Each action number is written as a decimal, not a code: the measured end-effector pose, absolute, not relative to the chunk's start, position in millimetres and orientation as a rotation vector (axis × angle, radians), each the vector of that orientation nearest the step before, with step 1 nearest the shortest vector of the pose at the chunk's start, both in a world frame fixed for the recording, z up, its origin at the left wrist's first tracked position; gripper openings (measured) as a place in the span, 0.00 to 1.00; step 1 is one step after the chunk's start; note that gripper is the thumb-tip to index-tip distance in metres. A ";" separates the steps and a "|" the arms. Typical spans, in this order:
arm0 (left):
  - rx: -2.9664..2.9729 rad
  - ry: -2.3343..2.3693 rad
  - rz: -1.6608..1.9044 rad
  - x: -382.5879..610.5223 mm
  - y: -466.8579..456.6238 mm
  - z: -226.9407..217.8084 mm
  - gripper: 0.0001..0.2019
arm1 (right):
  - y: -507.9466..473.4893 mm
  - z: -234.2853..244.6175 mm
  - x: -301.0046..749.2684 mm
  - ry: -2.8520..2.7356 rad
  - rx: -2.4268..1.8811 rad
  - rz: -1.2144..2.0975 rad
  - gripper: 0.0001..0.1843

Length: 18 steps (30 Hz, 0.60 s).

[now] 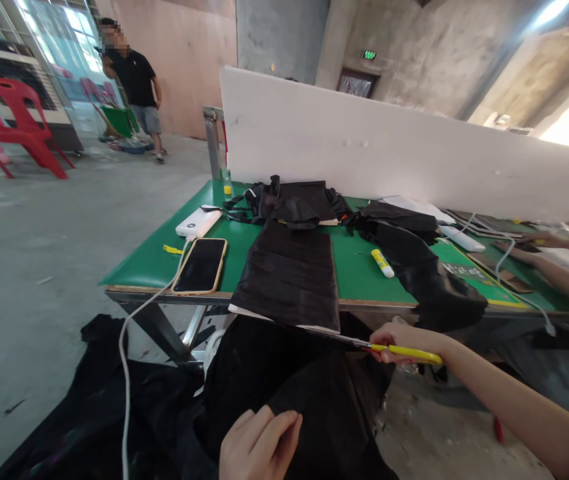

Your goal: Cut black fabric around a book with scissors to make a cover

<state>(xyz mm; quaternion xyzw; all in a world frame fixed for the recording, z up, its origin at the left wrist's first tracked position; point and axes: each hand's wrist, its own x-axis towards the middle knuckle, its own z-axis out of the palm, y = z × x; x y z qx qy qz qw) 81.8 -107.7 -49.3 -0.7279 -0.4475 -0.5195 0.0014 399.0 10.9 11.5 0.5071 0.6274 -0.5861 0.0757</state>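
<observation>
Your right hand (397,341) is closed around the yellow scissors (407,352). Their blades lie at the near end of the black cloth (289,273), just where it leaves the edge of the table (134,267) and falls to your lap. Your left hand (259,443) is below this edge, with the fingers bent over a fold of the same cloth. I think it pulls the cloth down so that it is flat and tight at the blades.

Left of the cloth lie a phone (200,265) and a white power bank (198,221), joined to a white cable (125,373), probably put aside there, away from the blades. Right of the cloth lies a glue stick (382,263), and farther right a co-worker's arms (559,267) rest on the table. Behind the cloth stands a white board (389,147).
</observation>
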 end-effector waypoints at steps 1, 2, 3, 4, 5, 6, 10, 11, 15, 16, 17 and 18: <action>-2.279 -1.407 -1.626 81.7 -107.8 -49.3 0.05 | 10.2 11.6 399.2 1.895 1.522 -1.749 0.21; -2.272 -1.413 -1.623 81.5 -107.8 -49.4 0.05 | 9.7 11.8 399.7 1.912 1.528 -1.731 0.20; -2.276 -1.419 -1.620 81.4 -107.8 -49.5 0.05 | 9.3 11.9 400.3 1.928 1.542 -1.701 0.20; -2.290 -1.419 -1.619 81.5 -107.8 -49.7 0.05 | 9.0 11.9 400.6 1.935 1.555 -1.671 0.20; -2.300 -1.413 -1.619 81.7 -107.8 -49.9 0.05 | 8.6 12.0 400.5 1.931 1.555 -1.644 0.20; -2.304 -1.411 -1.619 82.0 -107.8 -50.2 0.05 | 7.9 12.1 399.8 1.925 1.541 -1.620 0.19; -2.297 -1.427 -1.635 81.8 -107.5 -50.9 0.05 | -2.5 15.2 390.7 2.070 1.403 -1.461 0.18; -2.298 -1.442 -1.639 80.2 -107.2 -51.0 0.04 | -7.8 17.1 387.7 2.138 1.397 -1.389 0.19; -2.267 -1.518 -1.631 63.3 -104.6 -52.0 0.04 | -37.0 26.3 382.7 2.317 1.570 -1.144 0.21; -2.269 -1.545 -1.628 57.0 -103.1 -52.3 0.06 | -44.7 27.8 384.3 2.344 1.663 -1.107 0.20; -2.278 -1.586 -1.633 50.5 -100.9 -52.4 0.08 | -52.0 28.5 386.9 2.361 1.776 -1.079 0.19; -2.277 -1.657 -1.645 44.1 -97.7 -52.0 0.09 | -58.5 28.1 390.0 2.369 1.911 -1.051 0.19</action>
